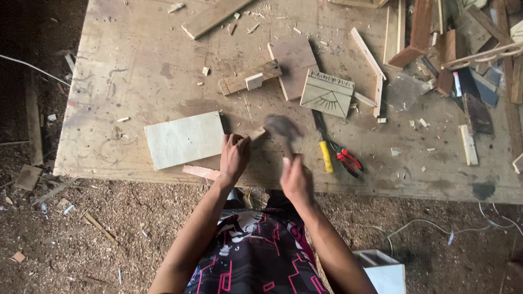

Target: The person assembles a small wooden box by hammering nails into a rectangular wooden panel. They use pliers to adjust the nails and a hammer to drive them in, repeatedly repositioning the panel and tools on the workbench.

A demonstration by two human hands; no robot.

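My right hand (pixel 295 177) grips the handle of a hammer (pixel 281 128), whose head is blurred with motion just above a small wood piece (pixel 256 133). My left hand (pixel 234 155) pinches that small piece against the plywood workbench (pixel 136 71), right beside a pale rectangular plywood panel (pixel 184 139). A thin pinkish strip of wood (pixel 200 172) lies under my left wrist at the bench's front edge.
A yellow-handled tool (pixel 325 153) and red-handled pliers (pixel 348 161) lie right of my hands. Further back are a carved wooden block (pixel 327 93), a brown board (pixel 294 62), wood offcuts and a pile of scrap at the right. Sawdust covers the floor; a white box (pixel 384 269) stands below.
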